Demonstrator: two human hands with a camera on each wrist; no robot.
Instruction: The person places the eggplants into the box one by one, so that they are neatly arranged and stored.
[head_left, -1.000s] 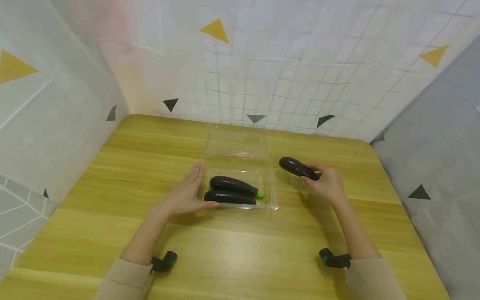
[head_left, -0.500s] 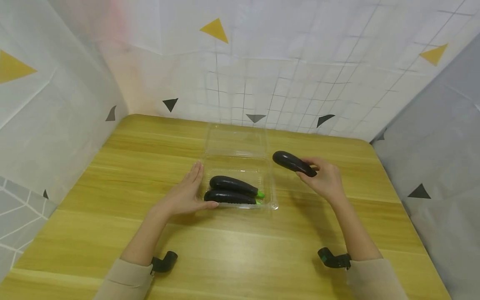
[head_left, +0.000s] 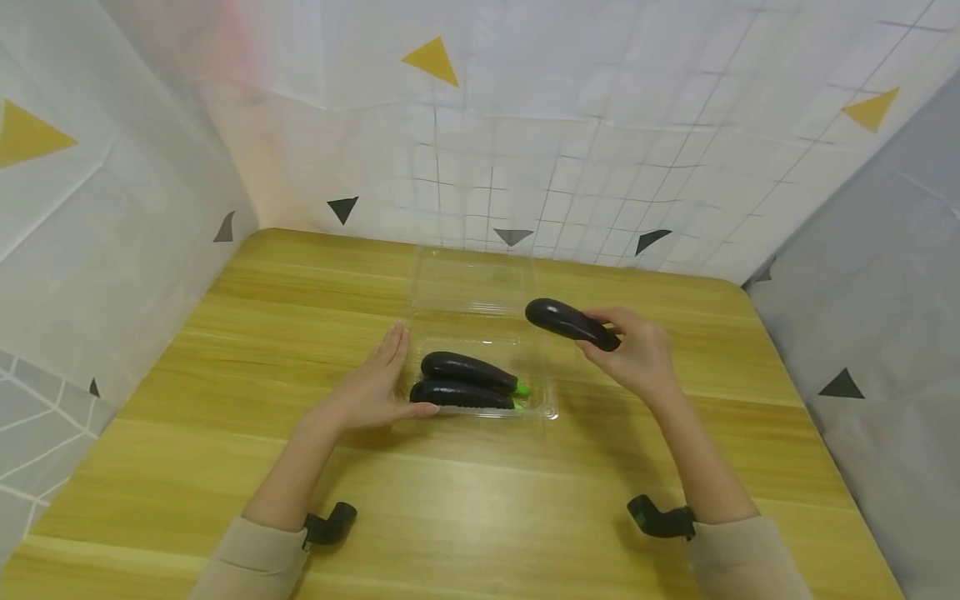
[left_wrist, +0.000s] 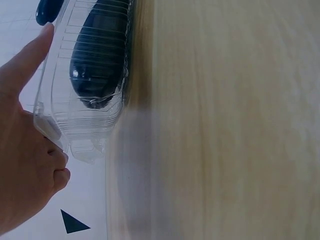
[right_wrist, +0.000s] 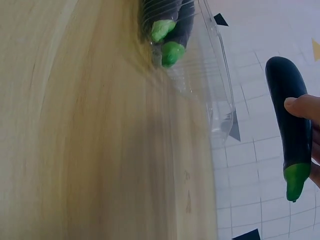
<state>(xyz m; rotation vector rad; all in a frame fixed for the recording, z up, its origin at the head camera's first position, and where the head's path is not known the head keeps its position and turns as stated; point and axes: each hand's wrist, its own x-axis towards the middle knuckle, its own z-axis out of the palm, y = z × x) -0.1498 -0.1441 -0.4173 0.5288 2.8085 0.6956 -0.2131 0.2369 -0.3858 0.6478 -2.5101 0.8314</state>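
Note:
A clear plastic clamshell box [head_left: 550,375] lies with its lid [head_left: 472,279] laid back toward the wall. Two dark eggplants [head_left: 468,368] with green stems lie side by side in the box's front half. My left hand [head_left: 367,392] rests against its left side, fingers straight, thumb along the front rim. A third eggplant [head_left: 558,317] is held in my right hand [head_left: 637,354], raised over the back right corner of the box. In the right wrist view, my thumb presses this eggplant [right_wrist: 287,110] from one side, its green stem pointing away from the box.
The wooden table [head_left: 480,508] carries the box near its middle. White sheets with triangles and grid lines [head_left: 555,167] rise behind the table and at both sides. Black wrist cameras [head_left: 330,523] hang under both forearms.
My right hand has moved left and slightly back with its eggplant, from beside the box to over its right edge. The left hand, box and two eggplants have stayed in place.

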